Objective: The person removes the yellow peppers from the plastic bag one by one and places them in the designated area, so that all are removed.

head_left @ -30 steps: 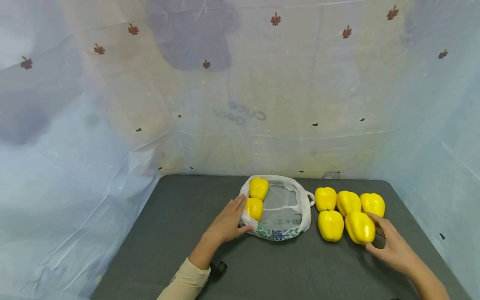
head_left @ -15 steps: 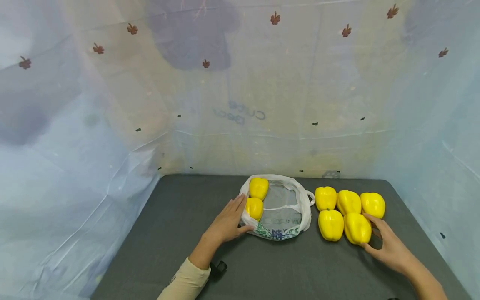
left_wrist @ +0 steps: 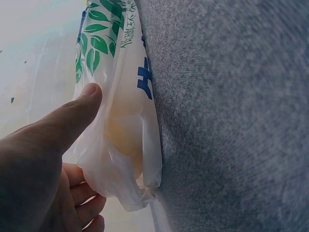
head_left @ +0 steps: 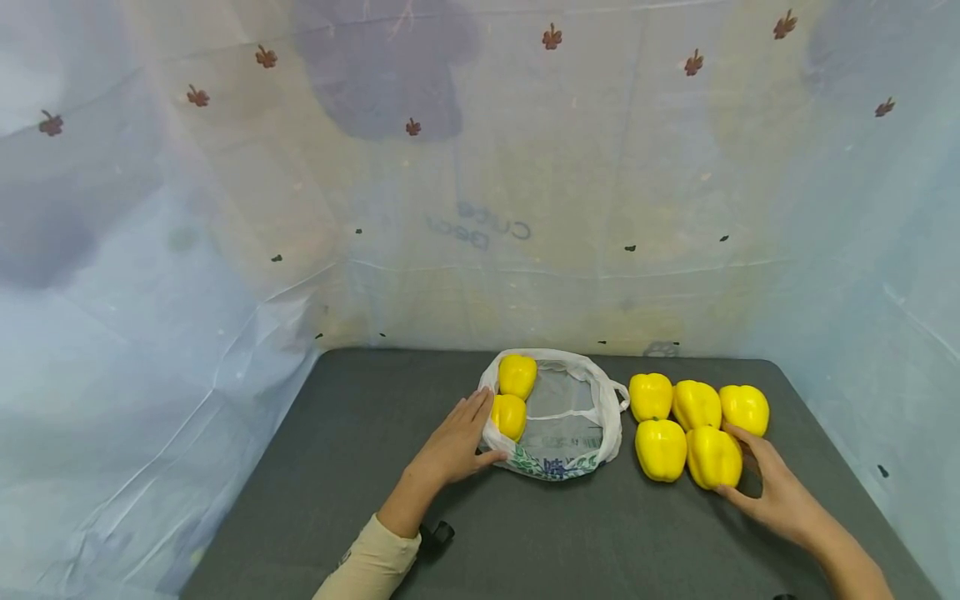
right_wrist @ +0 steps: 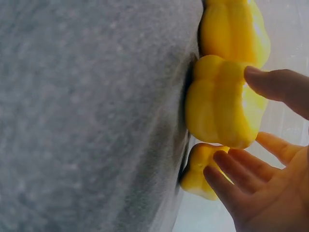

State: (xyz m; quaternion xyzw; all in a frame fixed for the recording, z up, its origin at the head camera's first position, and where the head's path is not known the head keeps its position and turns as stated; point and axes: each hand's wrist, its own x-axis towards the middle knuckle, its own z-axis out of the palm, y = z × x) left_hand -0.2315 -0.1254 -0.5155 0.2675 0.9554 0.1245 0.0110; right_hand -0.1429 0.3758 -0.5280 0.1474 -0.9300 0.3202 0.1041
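Note:
A white plastic bag (head_left: 611, 433) with green leaf print stands with its mouth spread wide. Two yellow bell peppers (head_left: 517, 377) lie inside along its left side. My left hand (head_left: 453, 442) rests against the bag's left side, fingers extended along the rim and thumb on the printed front (left_wrist: 99, 43). On the right, my right hand (head_left: 776, 487) holds a yellow bell pepper (head_left: 712, 458) between thumb and index finger, at the near right of a group. In the right wrist view the other fingers spread beside that pepper (right_wrist: 217, 106).
More yellow bell peppers fill the group: one near left (head_left: 661, 450) and three behind, including the far-right one (head_left: 745, 408). All sit on a dark grey table (head_left: 570, 542). A pale printed sheet (head_left: 487, 292) hangs behind and at the sides.
The bell pepper at my right hand has shifted slightly left and turned more upright, close beside its neighbour. My right hand moved left with it. The left hand and bag stay put.

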